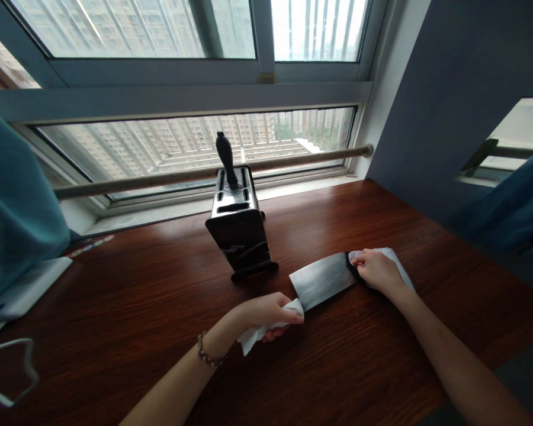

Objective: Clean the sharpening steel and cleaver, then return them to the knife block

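Observation:
A wide steel cleaver (323, 278) lies flat on the dark wooden table (128, 307), blade pointing left. My right hand (377, 271) is closed over its black handle, with a white cloth (397, 260) under and behind the hand. My left hand (269, 315) pinches a crumpled white tissue (266, 330) against the blade's left tip. A beaded bracelet (205, 354) sits on my left wrist.
A black knife block (240, 232) stands just behind the cleaver with one black-handled knife (226, 155) upright in it. A window with a metal rail (169, 176) runs along the back. Teal curtains hang at both sides. A white tray-like object (24, 289) lies at far left.

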Motion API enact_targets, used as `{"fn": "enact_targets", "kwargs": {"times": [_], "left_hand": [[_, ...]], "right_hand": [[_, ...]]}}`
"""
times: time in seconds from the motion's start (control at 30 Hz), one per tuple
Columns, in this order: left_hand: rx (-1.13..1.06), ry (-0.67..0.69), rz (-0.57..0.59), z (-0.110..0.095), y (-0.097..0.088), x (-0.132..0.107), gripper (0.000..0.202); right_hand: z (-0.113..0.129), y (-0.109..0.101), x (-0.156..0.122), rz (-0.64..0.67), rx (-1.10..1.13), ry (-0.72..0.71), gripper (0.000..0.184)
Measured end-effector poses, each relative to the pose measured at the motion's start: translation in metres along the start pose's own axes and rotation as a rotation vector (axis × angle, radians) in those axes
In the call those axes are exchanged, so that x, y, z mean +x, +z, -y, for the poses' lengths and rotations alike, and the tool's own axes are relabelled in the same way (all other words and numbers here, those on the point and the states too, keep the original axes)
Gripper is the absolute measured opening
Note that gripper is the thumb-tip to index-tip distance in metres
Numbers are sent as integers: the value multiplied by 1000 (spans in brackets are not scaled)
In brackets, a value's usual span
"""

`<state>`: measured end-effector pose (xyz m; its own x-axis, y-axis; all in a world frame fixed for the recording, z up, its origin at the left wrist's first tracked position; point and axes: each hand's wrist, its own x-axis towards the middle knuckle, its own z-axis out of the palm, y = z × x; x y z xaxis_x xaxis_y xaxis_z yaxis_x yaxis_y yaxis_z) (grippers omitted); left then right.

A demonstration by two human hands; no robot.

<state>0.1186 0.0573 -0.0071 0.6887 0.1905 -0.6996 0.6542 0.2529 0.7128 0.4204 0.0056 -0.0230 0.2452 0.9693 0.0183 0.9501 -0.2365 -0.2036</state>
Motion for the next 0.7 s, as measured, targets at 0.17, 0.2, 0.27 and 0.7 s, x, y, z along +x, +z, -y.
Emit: {"fn": "enact_targets", "kwargs": {"times": [0.17,0.2,0.27,0.7], "left_hand": [[-8,2,-2,3,-1,3,36],[-7,7,-2,4,-1,3,36],[-6,13,2,4,-1,3,35],[2,-7,1,1,0,1,34]], "right_hand": [[-1,-1,0,13,5,24,30],[-2,-1,0,11,7,19,30],[-3,0,1,7,14,9,30],[-5,4,3,-5,79,-29,30]]}}
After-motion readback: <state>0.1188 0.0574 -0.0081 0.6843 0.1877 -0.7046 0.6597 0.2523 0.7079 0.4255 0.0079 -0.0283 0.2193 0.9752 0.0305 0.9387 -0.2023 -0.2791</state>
